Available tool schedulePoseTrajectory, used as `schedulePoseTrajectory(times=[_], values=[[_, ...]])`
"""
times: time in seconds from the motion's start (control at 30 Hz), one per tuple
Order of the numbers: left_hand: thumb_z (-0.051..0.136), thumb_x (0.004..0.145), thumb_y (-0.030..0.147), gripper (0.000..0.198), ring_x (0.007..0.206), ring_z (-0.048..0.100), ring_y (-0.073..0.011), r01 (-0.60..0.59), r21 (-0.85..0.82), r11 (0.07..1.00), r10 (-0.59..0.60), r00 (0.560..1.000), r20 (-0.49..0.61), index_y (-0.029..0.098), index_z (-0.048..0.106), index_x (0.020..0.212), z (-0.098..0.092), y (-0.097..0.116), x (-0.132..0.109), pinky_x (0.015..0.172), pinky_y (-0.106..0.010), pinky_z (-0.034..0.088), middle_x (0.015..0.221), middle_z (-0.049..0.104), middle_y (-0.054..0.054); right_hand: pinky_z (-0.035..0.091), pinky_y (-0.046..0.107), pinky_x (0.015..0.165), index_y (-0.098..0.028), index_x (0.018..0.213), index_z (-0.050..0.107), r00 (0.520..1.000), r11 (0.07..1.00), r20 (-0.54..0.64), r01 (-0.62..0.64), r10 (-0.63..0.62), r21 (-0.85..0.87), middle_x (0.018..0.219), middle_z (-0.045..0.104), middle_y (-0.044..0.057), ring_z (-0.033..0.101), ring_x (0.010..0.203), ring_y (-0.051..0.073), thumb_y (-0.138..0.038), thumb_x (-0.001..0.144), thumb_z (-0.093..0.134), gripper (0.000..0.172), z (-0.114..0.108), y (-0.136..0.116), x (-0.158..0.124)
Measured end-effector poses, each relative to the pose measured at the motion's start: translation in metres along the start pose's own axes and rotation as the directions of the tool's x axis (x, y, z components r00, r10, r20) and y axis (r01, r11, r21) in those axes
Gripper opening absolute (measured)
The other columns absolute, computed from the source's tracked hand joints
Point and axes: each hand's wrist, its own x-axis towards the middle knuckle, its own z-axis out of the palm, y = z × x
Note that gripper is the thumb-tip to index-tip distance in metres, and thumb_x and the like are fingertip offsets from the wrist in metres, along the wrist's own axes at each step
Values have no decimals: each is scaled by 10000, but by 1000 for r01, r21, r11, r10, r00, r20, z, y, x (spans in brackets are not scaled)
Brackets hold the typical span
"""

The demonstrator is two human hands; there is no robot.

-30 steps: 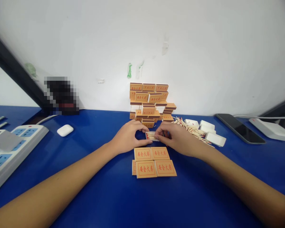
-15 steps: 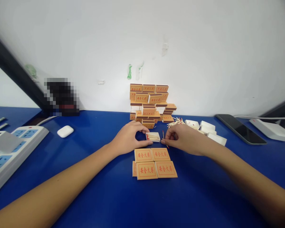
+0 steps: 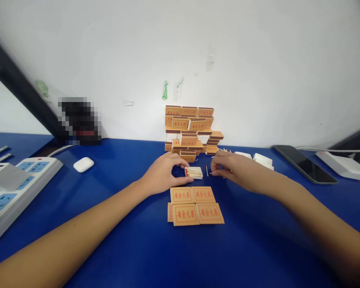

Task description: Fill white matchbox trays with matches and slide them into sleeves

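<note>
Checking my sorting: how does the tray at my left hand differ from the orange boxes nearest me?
The tray is white and open, matches showing; the orange boxes are closed, with red print. The left hand holds the tray; the orange boxes lie untouched, edge to edge. Both rest flat on the blue table.

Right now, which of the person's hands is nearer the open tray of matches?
Left. The left hand holds the left end of the tray; the right hand is apart, to its right.

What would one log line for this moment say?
left hand: grips open match tray | right hand: hovers beside loose match | front: closed matchboxes | back: matchbox stack
</note>
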Motion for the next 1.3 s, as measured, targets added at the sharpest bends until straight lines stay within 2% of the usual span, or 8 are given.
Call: schedulePoseTrajectory(times=[0.17,0.27,0.4,0.63,0.9,1.07,1.2,1.3], values=[[897,829,387,304,903,678,-209,2,2,1000,-2,1000,0,204,735,1010,0,1,1,838,-367,510,959,762,-21,462,361,775,-230,913,655,993,993,-36,117,-117,2,998,640,65,624,848,215,-218,1011,527,161,9,7,5],[897,829,384,303,902,677,-210,9,3,1000,-9,1000,-2,205,738,1014,0,2,1,829,-363,512,959,763,-22,464,356,749,-251,1006,670,987,992,-110,122,-120,15,1051,631,61,622,862,222,-261,992,614,59,14,8,7],[887,839,404,301,905,675,-212,-3,10,1000,3,1000,-4,206,736,1009,0,1,0,835,-369,514,956,765,-21,480,370,783,-261,1012,686,985,987,-106,147,-139,67,1052,630,59,637,899,230,-278,1011,595,92,16,9,8],[894,833,388,297,908,680,-210,0,5,1000,0,1000,3,206,741,1012,0,1,1,835,-367,511,961,764,-22,485,368,752,-227,932,612,1000,1000,21,1,-1,22,1029,645,68,654,820,215,-274,1031,536,133,13,-1,4],[885,842,398,289,911,679,-213,1,8,1000,-1,1000,1,213,737,1008,-1,2,1,839,-372,512,965,771,-21,486,371,751,-220,910,591,998,997,-2,-64,64,-52,989,696,82,657,838,231,-262,1047,506,167,14,-5,4],[891,835,399,300,912,679,-213,-6,10,1000,6,1000,-4,209,733,1005,0,0,0,838,-369,516,975,780,-24,489,377,764,-219,981,673,992,992,-27,-122,121,-43,989,771,69,699,884,249,-235,1011,565,113,11,-3,5],[887,838,412,302,921,681,-217,2,6,1000,-2,1000,-5,212,738,1009,0,0,0,843,-372,521,981,781,-28,499,399,804,-211,1020,738,998,996,-39,-42,40,-75,1044,791,96,721,940,271,-217,1011,534,205,9,-3,5],[881,843,416,293,922,682,-220,1,8,1000,-1,1000,-7,215,737,999,0,1,0,837,-371,524,970,782,-27,499,398,809,-228,978,759,995,999,-93,42,-43,-21,1019,790,84,714,919,253,-217,1020,498,264,7,-7,4]])
